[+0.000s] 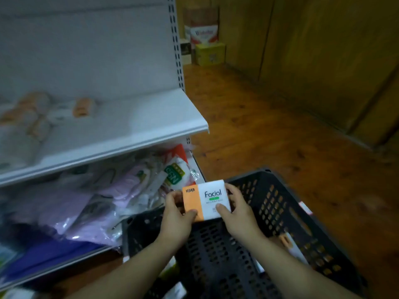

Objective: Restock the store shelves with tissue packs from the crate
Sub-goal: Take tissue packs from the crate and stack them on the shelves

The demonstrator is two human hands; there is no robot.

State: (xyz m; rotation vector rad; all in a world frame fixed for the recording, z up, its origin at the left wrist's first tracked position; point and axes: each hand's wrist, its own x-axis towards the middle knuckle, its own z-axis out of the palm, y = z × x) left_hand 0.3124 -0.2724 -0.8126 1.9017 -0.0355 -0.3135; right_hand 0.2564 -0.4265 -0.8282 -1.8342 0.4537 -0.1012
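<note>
An orange-and-white tissue pack (pixel 208 198) marked "Facial" is held above the black perforated crate (pixel 280 203). My left hand (pixel 176 214) grips its orange left end, thumb on top. Gripping the white right end is my right hand (pixel 236 209), also with the thumb on the face. More tissue packs (pixel 83 106) lie blurred on the white upper shelf (pixel 133 130) at the left. Another pack (pixel 290 244) lies low inside the crate at the right.
The lower shelf (pixel 71 262) holds purple and clear bagged goods (pixel 121 190). Wooden floor (pixel 280 130) stretches to the right, bounded by wooden wall panels. Cardboard boxes (pixel 205 44) are stacked in the far corner behind the shelf upright.
</note>
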